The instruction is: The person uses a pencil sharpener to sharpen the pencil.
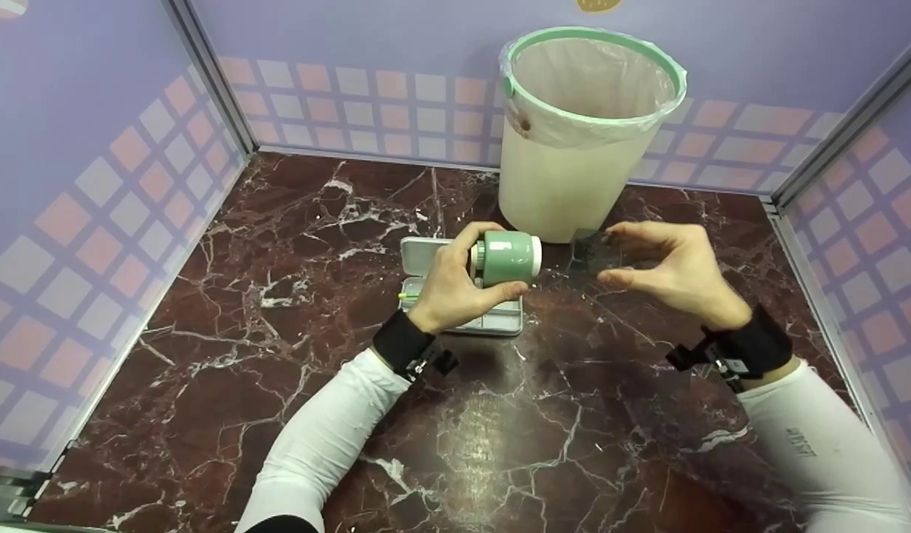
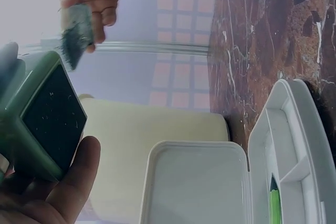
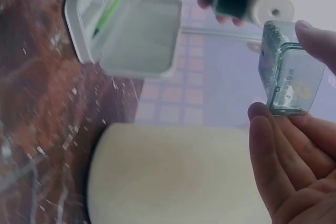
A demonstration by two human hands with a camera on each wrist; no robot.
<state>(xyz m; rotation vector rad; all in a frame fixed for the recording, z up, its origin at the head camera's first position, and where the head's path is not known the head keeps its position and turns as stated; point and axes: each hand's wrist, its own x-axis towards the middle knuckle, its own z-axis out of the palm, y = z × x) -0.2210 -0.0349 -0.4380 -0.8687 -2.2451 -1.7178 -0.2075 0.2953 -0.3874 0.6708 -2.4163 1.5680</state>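
Observation:
In the head view my left hand (image 1: pixel 456 287) grips a green pencil sharpener (image 1: pixel 508 257) with white ends, lying on its side above the table. A dark opening shows on the sharpener's face in the left wrist view. My right hand (image 1: pixel 673 268) pinches a clear plastic shavings drawer (image 3: pixel 291 77) between thumb and fingers, just right of the sharpener and apart from it. Dark specks cling to the drawer's wall. Below my left hand lies an open grey-white pencil case (image 1: pixel 503 324), partly hidden, with a green pencil (image 2: pixel 274 205) in one compartment.
A tall cream bin (image 1: pixel 566 178) with a green rim and a plastic liner stands behind my hands against the patterned wall (image 1: pixel 396 96). Dark red marbled table (image 1: pixel 277 370) carries scattered small specks. Side walls rise at left and right.

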